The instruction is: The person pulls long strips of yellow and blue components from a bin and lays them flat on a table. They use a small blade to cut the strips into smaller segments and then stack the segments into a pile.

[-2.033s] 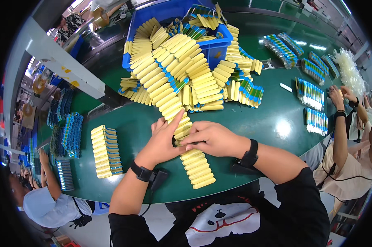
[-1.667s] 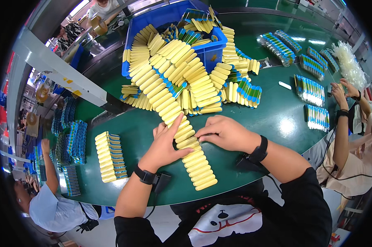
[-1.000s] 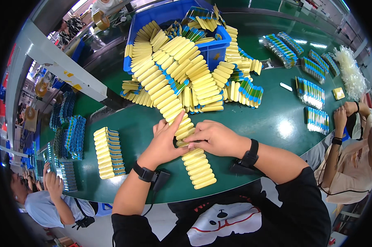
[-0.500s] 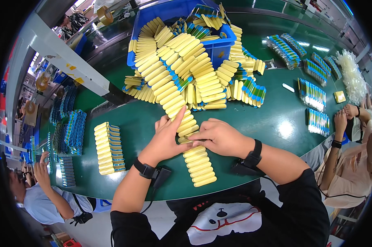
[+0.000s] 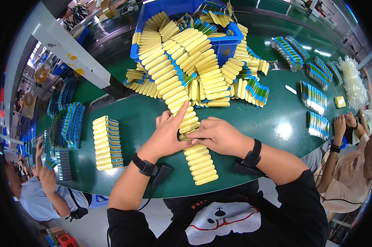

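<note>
A long strip of joined, narrow yellow packets (image 5: pixel 168 88) with rounded ends runs from a heap down toward me. My left hand (image 5: pixel 167 133) lies along the strip's left side, its index finger stretched up over the packets and its thumb pointing right. From the right, my right hand (image 5: pixel 221 135) pinches the strip with thumb and index finger, close to the left thumb tip. The exact spot between the fingertips is partly hidden. Below my hands, the strip's free end (image 5: pixel 201 166) rests on the green table (image 5: pixel 153 185).
Behind the heap stands a blue bin (image 5: pixel 229 43) full of similar strips. At left sits a folded yellow stack (image 5: pixel 107 142). Blue-green packet bundles (image 5: pixel 313 96) lie at right beside clear plastic wrappings (image 5: pixel 352 82). A white post (image 5: pixel 66 49) rises at left; people work on both sides.
My hands keep nearly the same hold on the strip, with only small finger shifts. The view has tilted slightly. At left, a co-worker's hands have moved.
</note>
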Motion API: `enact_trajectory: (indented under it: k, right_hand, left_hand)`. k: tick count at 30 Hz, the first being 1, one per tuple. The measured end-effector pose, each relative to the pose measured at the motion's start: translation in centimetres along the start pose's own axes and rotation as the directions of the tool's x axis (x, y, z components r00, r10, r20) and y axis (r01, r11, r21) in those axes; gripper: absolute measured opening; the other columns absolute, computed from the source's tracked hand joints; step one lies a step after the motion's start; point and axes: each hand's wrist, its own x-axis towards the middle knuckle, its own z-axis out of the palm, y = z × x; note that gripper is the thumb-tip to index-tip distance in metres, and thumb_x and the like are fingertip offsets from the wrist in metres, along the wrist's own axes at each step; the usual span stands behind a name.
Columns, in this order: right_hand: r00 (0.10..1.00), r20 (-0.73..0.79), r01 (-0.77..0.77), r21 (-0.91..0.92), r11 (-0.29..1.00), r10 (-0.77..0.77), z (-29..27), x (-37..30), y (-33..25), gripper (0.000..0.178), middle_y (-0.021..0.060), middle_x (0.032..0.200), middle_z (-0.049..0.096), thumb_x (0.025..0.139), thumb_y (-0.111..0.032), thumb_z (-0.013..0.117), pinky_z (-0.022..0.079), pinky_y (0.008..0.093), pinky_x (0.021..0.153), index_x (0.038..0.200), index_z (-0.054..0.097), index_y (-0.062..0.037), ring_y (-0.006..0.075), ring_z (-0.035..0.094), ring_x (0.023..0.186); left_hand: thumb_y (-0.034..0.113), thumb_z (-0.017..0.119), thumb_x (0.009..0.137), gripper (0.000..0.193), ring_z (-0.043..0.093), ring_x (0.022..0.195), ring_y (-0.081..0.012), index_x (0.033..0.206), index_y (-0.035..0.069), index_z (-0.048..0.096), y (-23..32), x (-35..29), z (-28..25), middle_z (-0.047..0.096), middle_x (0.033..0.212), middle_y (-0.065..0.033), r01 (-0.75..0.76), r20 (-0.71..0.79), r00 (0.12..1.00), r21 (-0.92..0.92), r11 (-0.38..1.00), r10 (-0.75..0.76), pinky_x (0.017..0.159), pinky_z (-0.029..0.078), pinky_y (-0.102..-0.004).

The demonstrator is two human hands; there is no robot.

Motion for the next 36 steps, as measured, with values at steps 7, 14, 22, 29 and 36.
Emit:
enact_trajectory:
  k: [7,14,22,29,36]
  right_hand:
    - [0.999,-0.003,-0.038,-0.02,0.999,0.038,-0.9,-0.6,0.2,0.019,0.005,0.079,0.058,0.09,-0.018,0.072,0.047,0.0359,0.077,0.109,0.077,-0.0165,0.0249,0.056,0.079]
    - [0.993,-0.079,-0.083,-0.005,0.997,0.082,-3.2,-1.6,1.0,0.018,0.0053,0.084,0.065,0.091,-0.016,0.074,0.049,0.0332,0.075,0.108,0.077,-0.0111,0.0201,0.06,0.079]
    - [0.87,0.126,-0.355,0.831,0.429,0.477,-3.6,-1.8,0.6,0.024,0.0033,0.098,0.07,0.104,-0.02,0.06,0.051,0.0244,0.079,0.112,0.071,-0.0011,0.0079,0.06,0.084]
    - [0.914,0.165,-0.285,0.912,0.295,0.371,-4.0,-2.3,-0.8,0.022,0.0028,0.105,0.067,0.106,-0.021,0.056,0.05,0.0257,0.083,0.109,0.069,-0.0031,0.0101,0.06,0.092]
    - [0.951,0.298,-0.255,0.619,0.743,0.078,-3.8,-3.1,-2.4,0.014,0.0068,0.096,0.071,0.098,-0.016,0.067,0.052,0.029,0.08,0.102,0.07,-0.0027,0.0142,0.065,0.085]
  left_hand:
    - [0.038,0.087,0.071,0.115,0.045,0.123,-0.036,0.161,0.008,0.022,0.0,0.0,-0.2,0.053,0.142,-0.019,-0.004,0.009,1.0,-0.001,1.0,0.004,0.11,0.027,-0.0426]
    - [0.038,0.09,0.069,0.12,0.044,0.124,-0.0372,0.162,0.008,0.019,0.1,-0.2,0.0,0.057,0.135,-0.0206,0.008,-0.03,1.0,-0.052,0.999,-0.01,0.112,0.027,-0.0458]
    - [0.029,0.078,0.085,0.089,0.043,0.14,-0.0288,0.156,0.003,0.033,-1.2,-2.2,-0.4,0.049,0.15,-0.0184,-0.068,-0.154,0.988,-0.503,0.861,-0.012,0.118,0.03,-0.0407]
    - [0.064,0.056,0.095,0.099,0.037,0.146,-0.0302,0.157,-0.006,0.023,2.4,-3.3,0.3,0.039,0.157,-0.0224,-0.173,-0.135,0.985,-0.69,0.703,0.11,0.12,0.023,-0.041]
    - [0.073,0.051,0.092,0.105,0.035,0.147,-0.0333,0.158,-0.004,0.023,3.8,-3.7,0.1,0.037,0.158,-0.0223,-0.334,0.083,0.918,-0.359,0.871,0.387,0.121,0.02,-0.0453]
